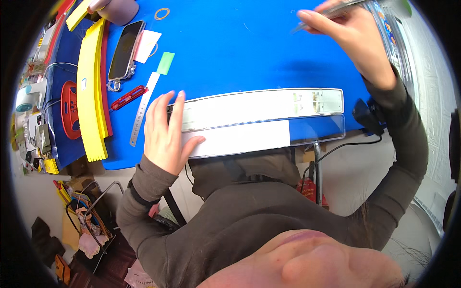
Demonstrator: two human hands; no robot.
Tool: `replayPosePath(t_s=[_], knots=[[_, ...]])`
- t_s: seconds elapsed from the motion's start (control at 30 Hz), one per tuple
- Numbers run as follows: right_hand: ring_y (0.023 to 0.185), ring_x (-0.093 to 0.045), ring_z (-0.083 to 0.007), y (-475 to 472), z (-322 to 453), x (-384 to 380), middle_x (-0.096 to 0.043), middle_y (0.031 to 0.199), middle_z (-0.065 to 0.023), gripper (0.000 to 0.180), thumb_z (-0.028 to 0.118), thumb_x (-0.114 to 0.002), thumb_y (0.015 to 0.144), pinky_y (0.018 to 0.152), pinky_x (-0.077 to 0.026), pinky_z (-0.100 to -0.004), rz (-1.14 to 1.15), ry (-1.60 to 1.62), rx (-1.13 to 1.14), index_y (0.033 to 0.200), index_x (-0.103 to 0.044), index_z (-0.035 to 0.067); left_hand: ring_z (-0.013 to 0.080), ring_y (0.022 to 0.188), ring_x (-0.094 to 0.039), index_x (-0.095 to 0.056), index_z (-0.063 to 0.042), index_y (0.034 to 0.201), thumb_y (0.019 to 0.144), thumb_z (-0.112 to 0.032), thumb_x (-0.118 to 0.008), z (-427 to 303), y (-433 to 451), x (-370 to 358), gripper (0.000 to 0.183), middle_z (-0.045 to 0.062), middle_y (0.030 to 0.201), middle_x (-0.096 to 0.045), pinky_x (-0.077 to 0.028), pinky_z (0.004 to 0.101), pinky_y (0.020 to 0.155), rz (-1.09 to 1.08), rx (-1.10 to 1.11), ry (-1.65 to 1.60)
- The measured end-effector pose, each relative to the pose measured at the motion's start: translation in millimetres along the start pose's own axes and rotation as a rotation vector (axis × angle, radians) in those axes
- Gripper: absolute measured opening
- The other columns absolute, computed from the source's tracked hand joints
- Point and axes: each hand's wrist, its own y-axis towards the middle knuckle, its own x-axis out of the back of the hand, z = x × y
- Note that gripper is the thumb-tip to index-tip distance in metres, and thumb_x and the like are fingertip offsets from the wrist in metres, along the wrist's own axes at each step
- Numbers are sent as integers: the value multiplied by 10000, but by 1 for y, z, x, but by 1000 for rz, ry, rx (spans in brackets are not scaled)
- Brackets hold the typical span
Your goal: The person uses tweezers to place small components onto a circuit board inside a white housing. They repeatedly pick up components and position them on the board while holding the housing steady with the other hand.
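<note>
My left hand (165, 131) lies spread over the left end of a long, shallow plastic case, its fingers on the white-lined half (245, 107) and its thumb over the nearer half. Small slender items stand in rows near the right end of the white half. The clear half (317, 127) holds a white sheet (237, 138) on its left part. Up at the right, my right hand (345, 32) grips thin metal tweezers (333, 11), their tip pointing left above the blue mat (230, 50). Whether the tips hold anything cannot be told.
Left of the case lie a steel ruler (144, 109), a red-handled tool (129, 98), a green slip (166, 63), a phone (126, 50) and yellow strips (90, 97). A mug (120, 10) stands top left. A black device (367, 115) with a cable sits at the right edge.
</note>
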Motion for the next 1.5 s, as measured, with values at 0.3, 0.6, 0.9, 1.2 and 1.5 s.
replayPosePath(t_s=[0.3,0.6,0.9,1.2,1.5], knots=[[645,-702,-140,121,-32,-82,-738,733,-116,282,241,-809,867,614,-562,-262,-75,-89,-20,817,-761,-32,364,1229,-496,-456,10,1470,792,-148,-840,29,-34,-37,796,209,1363,-515,-436,425,1030,-257,122,-279],[820,-735,-136,146,-91,-96,-748,851,-87,384,378,-829,863,773,-584,-259,-60,-329,150,900,-711,15,354,1182,-532,-517,28,1415,771,-169,-858,33,-33,-39,755,204,1292,-571,-438,435,1009,-349,102,-306],[858,-750,-201,68,-7,-126,-733,892,-138,334,313,-798,902,836,-615,-317,300,22,-39,949,-664,10,335,1208,-531,-529,-6,1420,783,-292,-859,37,-34,-42,772,176,1290,-604,-395,449,1016,-371,120,-226],[639,-648,-76,23,44,-208,-718,725,-49,339,359,-790,904,614,-519,-201,619,117,-180,918,-754,22,339,1208,-456,-647,-19,1222,706,-324,-897,36,-39,-42,650,129,1311,-526,-370,496,980,-415,180,-162],[558,-567,-36,29,45,-222,-697,669,-9,330,383,-798,893,527,-435,-193,638,102,-188,864,-779,55,335,1192,-458,-684,-31,1159,707,-320,-889,34,-41,-44,574,110,1263,-536,-374,502,994,-465,202,-195]])
